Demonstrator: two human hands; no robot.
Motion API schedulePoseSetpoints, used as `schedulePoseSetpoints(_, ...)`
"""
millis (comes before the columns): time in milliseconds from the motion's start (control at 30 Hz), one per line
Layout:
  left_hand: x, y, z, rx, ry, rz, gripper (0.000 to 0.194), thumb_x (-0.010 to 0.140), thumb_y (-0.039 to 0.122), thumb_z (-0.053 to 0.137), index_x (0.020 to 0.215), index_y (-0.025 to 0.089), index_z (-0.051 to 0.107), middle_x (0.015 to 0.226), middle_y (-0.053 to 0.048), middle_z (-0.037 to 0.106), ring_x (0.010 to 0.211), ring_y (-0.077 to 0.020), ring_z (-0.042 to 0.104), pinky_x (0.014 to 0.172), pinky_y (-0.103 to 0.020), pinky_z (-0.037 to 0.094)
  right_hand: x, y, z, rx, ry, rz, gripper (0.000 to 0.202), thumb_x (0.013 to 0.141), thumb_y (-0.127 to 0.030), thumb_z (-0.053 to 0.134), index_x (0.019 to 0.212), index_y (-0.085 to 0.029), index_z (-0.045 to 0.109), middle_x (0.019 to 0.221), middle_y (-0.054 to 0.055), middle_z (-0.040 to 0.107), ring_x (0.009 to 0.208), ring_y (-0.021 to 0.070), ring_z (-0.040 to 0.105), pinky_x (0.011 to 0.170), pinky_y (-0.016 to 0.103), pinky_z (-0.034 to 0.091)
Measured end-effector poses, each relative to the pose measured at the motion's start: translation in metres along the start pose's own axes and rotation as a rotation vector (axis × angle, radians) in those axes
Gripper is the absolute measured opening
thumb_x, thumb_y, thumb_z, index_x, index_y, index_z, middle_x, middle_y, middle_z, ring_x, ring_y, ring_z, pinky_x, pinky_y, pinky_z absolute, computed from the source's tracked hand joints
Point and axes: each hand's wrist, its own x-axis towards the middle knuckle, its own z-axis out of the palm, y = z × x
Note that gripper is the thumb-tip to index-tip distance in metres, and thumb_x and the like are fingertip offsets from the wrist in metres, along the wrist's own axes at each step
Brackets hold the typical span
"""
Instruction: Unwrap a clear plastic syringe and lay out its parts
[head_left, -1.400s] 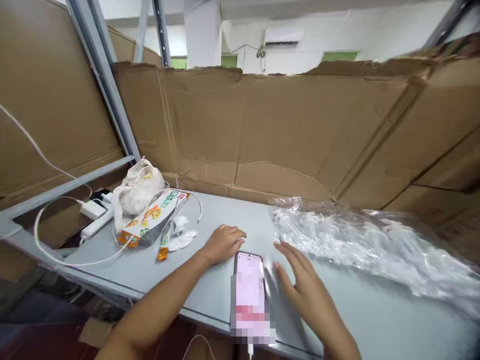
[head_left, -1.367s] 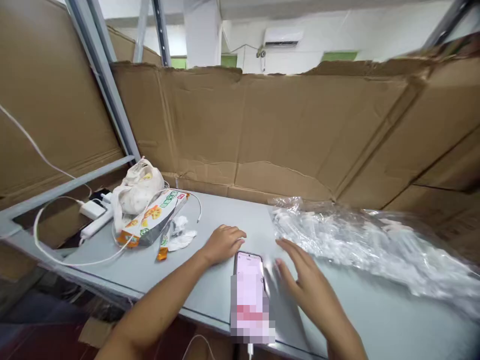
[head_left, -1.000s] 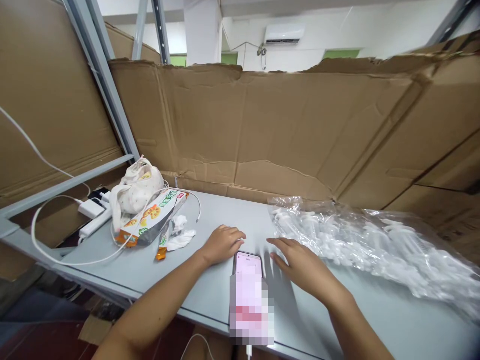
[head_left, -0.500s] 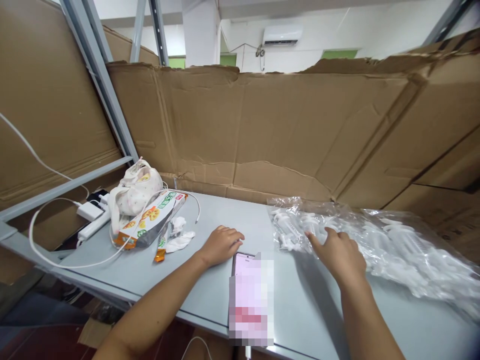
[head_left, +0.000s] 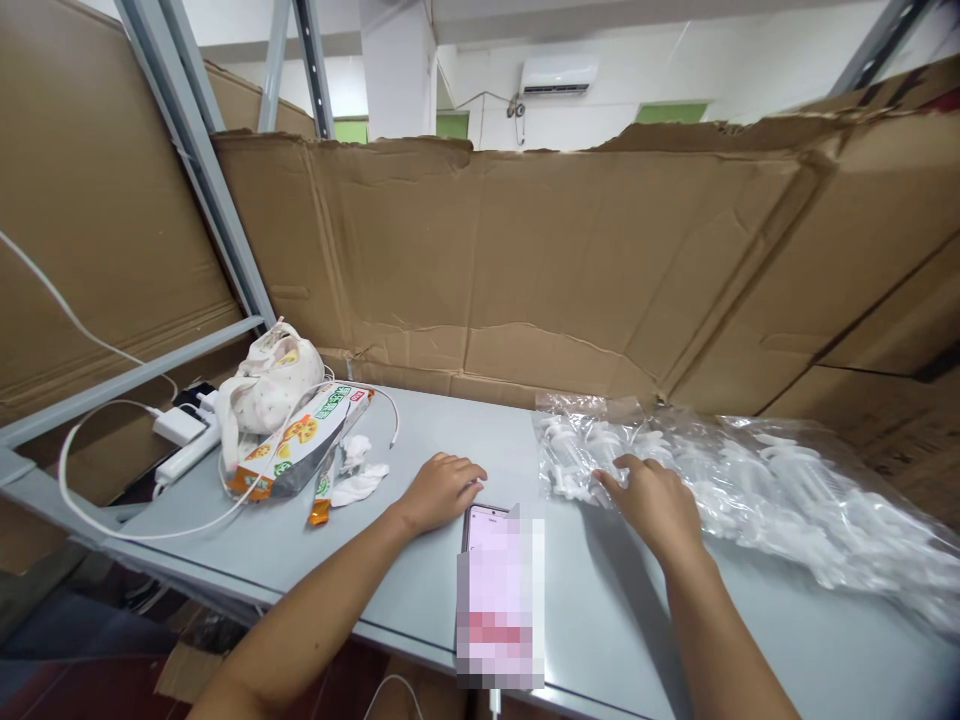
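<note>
My left hand (head_left: pixel 442 489) rests on the grey table just beyond the top left corner of a phone (head_left: pixel 499 590). Its fingers lie loosely out on the surface and hold nothing. The phone lies face up, its screen lit and partly blurred, with a white cable plugged into its lower end. My right hand (head_left: pixel 654 500) is over the near edge of a row of clear plastic bags (head_left: pixel 750 490) with white plastic parts inside. Thumb and fingers are apart, the fingertips close to the bags at the left end; whether they touch cannot be seen.
On the left stand a white cloth bag (head_left: pixel 274 375), an orange-and-white snack package (head_left: pixel 300 440), crumpled tissues (head_left: pixel 360 475) and a torn wrapper (head_left: pixel 320 500). A power strip (head_left: pixel 189 450) with white cables sits at the left edge. Cardboard (head_left: pixel 555 270) walls the back; grey metal posts (head_left: pixel 202 170) rise behind.
My right hand has moved a little to the left along the bags, with its thumb and fingers still apart. The left hand and the phone have stayed in place.
</note>
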Motion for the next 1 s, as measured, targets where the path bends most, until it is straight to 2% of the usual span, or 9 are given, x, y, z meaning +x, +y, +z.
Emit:
schedulePoseSetpoints(100,0.0,0.0,0.0,0.0,-0.003,0.003,0.019,0.089,0.024,0.043,0.097,0.022,0.061,0.096,-0.001,0.068,0.089,-0.0162,0.06,0.082,-0.031,0.038,-0.002,-0.004,-0.004,0.069,-0.074,0.051,0.045,0.087,-0.045,0.035,0.109,-0.014,0.058,0.094,0.014,0.067,0.084,0.0299,0.062,0.067,0.036,0.042)
schedulePoseSetpoints(200,0.0,0.0,0.001,-0.003,-0.002,0.01,0.02,0.089,0.024,0.043,0.098,0.022,0.061,0.097,-0.002,0.068,0.089,-0.0164,0.06,0.082,-0.031,0.038,-0.007,-0.013,-0.006,0.101,-0.126,0.093,0.056,0.086,-0.055,0.029,0.113,-0.013,0.056,0.091,0.016,0.068,0.083,0.0326,0.063,0.064,0.038,0.043)
schedulePoseSetpoints(300,-0.001,0.0,0.001,-0.01,-0.007,0.014,0.021,0.089,0.024,0.043,0.098,0.022,0.061,0.097,-0.002,0.068,0.089,-0.0169,0.06,0.082,-0.031,0.037,-0.012,-0.024,-0.003,0.06,-0.078,0.078,0.07,0.082,-0.064,0.026,0.116,-0.01,0.054,0.098,0.02,0.065,0.089,0.0371,0.06,0.066,0.043,0.044)
schedulePoseSetpoints(367,-0.001,0.0,0.001,-0.015,-0.01,0.01,0.02,0.089,0.024,0.043,0.098,0.022,0.061,0.097,-0.002,0.068,0.09,-0.0172,0.06,0.082,-0.031,0.037,-0.013,-0.03,0.0,0.023,-0.025,0.072,0.074,0.082,-0.065,0.024,0.117,-0.007,0.054,0.1,0.022,0.063,0.092,0.038,0.059,0.069,0.045,0.043)
schedulePoseSetpoints(533,-0.001,0.002,0.0,-0.024,-0.018,0.0,0.02,0.088,0.024,0.044,0.098,0.022,0.061,0.098,-0.002,0.068,0.09,-0.0172,0.06,0.082,-0.032,0.037,-0.009,-0.034,0.009,-0.012,0.052,0.052,0.061,0.085,-0.057,0.034,0.107,-0.006,0.058,0.098,0.024,0.061,0.099,0.0383,0.055,0.078,0.046,0.038)
schedulePoseSetpoints(667,-0.001,0.002,0.0,-0.022,-0.018,0.003,0.02,0.089,0.024,0.043,0.098,0.022,0.061,0.098,-0.002,0.068,0.091,-0.0174,0.06,0.082,-0.032,0.037,-0.005,-0.031,0.011,0.0,0.079,0.009,0.048,0.084,-0.051,0.04,0.098,-0.009,0.057,0.096,0.021,0.062,0.098,0.036,0.054,0.075,0.04,0.039)
schedulePoseSetpoints(833,-0.001,0.001,0.0,-0.016,-0.012,0.007,0.02,0.088,0.023,0.043,0.097,0.021,0.061,0.098,-0.002,0.068,0.09,-0.0173,0.06,0.082,-0.032,0.038,-0.007,-0.028,0.009,0.193,-0.023,0.002,0.039,0.081,-0.048,0.044,0.102,-0.015,0.047,0.088,0.012,0.064,0.081,0.0287,0.06,0.061,0.032,0.038)
schedulePoseSetpoints(1000,0.0,0.002,0.0,-0.061,0.003,-0.018,0.019,0.087,0.022,0.045,0.098,0.021,0.061,0.098,-0.002,0.067,0.09,-0.0178,0.059,0.082,-0.032,0.039,-0.01,-0.026,0.012,0.508,-0.05,-0.018,0.046,0.076,-0.046,0.051,0.111,-0.021,0.036,0.101,0.008,0.061,0.071,0.022,0.06,0.06,0.031,0.04)
